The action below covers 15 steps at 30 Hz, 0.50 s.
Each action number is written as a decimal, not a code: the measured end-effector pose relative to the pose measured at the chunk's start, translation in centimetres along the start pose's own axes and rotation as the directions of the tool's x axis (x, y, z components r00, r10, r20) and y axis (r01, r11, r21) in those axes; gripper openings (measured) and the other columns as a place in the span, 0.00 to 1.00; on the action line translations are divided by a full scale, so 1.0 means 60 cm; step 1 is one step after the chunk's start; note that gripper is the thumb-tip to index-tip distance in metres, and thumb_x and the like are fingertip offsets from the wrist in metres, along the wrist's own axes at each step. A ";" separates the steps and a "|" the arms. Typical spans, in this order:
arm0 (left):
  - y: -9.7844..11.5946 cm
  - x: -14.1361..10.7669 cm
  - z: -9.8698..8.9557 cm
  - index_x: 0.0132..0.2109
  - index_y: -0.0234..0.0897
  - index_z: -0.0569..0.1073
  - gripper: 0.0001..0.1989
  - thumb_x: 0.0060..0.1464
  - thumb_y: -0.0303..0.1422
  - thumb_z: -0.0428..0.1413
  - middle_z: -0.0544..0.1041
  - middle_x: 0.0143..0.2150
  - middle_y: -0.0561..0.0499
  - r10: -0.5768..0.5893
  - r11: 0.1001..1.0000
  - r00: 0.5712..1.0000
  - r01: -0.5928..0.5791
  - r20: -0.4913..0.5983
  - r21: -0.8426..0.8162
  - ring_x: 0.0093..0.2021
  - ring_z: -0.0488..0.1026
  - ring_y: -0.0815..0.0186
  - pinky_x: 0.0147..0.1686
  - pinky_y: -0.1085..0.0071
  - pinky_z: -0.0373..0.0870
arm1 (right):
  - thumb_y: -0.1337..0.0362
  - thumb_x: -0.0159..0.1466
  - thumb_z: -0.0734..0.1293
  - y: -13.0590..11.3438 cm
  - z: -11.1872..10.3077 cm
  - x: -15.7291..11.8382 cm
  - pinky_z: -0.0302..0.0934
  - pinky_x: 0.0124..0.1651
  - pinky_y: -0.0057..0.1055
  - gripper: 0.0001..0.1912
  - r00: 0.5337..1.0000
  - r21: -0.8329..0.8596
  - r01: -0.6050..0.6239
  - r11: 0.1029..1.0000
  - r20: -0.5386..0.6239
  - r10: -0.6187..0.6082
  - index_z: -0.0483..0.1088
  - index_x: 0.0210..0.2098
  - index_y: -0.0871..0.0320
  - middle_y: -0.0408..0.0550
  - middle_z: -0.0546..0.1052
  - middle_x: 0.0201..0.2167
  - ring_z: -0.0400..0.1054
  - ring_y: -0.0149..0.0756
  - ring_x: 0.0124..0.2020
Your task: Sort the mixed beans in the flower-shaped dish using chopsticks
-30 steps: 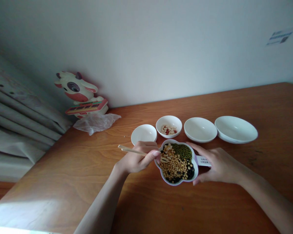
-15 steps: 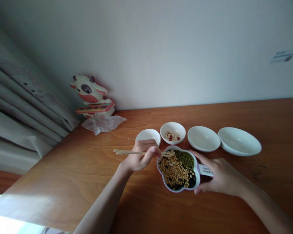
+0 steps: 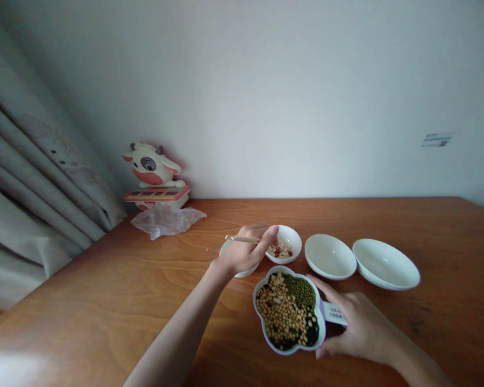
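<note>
In my left hand (image 3: pixel 248 248) is a pair of chopsticks (image 3: pixel 242 238), pinched near the thumb; their tips are hidden behind my fingers. That hand is over the left edge of a small white bowl (image 3: pixel 293 240) with pale nut pieces (image 3: pixel 284 251) and some red ones. My right hand (image 3: pixel 357 322) is closed around the handle end of a flower-shaped dish (image 3: pixel 321 318), thumb and fingers against its side. Yellow beans (image 3: pixel 280 312), green mung beans (image 3: pixel 301 291), black beans (image 3: pixel 312 332) and a few pale nut pieces (image 3: pixel 277 279) lie in the dish.
Partly behind my left hand stands another white bowl (image 3: pixel 247 272). Two larger white bowls (image 3: pixel 331 255) (image 3: pixel 385 262) sit to the right. A cow toy with a keyboard (image 3: pixel 157 183) and a clear plastic bag (image 3: pixel 167 221) are at the back left, beside a curtain (image 3: pixel 44 188).
My left hand with the chopsticks has moved from over the flower-shaped dish up to the small bowl of nut pieces. The view has tilted upward; my right hand still holds the dish.
</note>
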<state>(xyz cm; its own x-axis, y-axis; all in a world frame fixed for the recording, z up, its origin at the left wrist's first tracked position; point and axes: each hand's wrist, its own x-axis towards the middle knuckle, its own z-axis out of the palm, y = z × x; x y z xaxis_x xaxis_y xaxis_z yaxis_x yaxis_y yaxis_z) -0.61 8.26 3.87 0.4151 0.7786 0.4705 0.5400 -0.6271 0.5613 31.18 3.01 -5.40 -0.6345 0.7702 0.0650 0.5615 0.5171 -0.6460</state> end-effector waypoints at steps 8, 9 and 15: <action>0.000 0.003 -0.012 0.41 0.35 0.82 0.36 0.82 0.51 0.37 0.83 0.40 0.46 -0.002 0.998 0.993 0.009 0.116 -0.066 0.40 0.79 0.62 0.46 0.67 0.72 | 0.37 0.48 0.85 -0.006 -0.005 -0.002 0.81 0.47 0.50 0.71 0.999 -0.035 0.011 0.999 -0.034 -0.012 0.54 0.82 0.46 0.54 0.90 0.45 0.86 0.59 0.36; 0.004 0.002 -0.019 0.40 0.35 0.82 0.37 0.81 0.52 0.38 0.83 0.38 0.46 0.003 0.995 0.986 0.014 0.166 -0.103 0.39 0.79 0.63 0.45 0.67 0.73 | 0.37 0.49 0.85 -0.006 -0.005 -0.002 0.81 0.46 0.49 0.71 0.999 -0.037 0.011 0.999 -0.035 -0.012 0.54 0.82 0.46 0.54 0.90 0.45 0.86 0.58 0.36; 0.042 -0.004 -0.043 0.36 0.35 0.82 0.38 0.81 0.52 0.37 0.84 0.36 0.45 0.117 0.951 0.906 0.016 0.407 -0.309 0.37 0.80 0.63 0.43 0.68 0.76 | 0.36 0.51 0.84 0.005 -0.007 -0.008 0.80 0.44 0.46 0.69 0.998 -0.037 -0.048 0.998 0.032 0.049 0.53 0.82 0.46 0.53 0.89 0.50 0.86 0.57 0.41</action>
<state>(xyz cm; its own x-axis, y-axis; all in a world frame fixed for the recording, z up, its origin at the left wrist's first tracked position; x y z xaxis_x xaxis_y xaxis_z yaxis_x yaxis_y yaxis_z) -1.26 6.47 6.94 0.7368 0.6410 0.2149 0.2942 -0.5902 0.7517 31.86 2.96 -5.29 -0.6230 0.7822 0.0088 0.6102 0.4930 -0.6202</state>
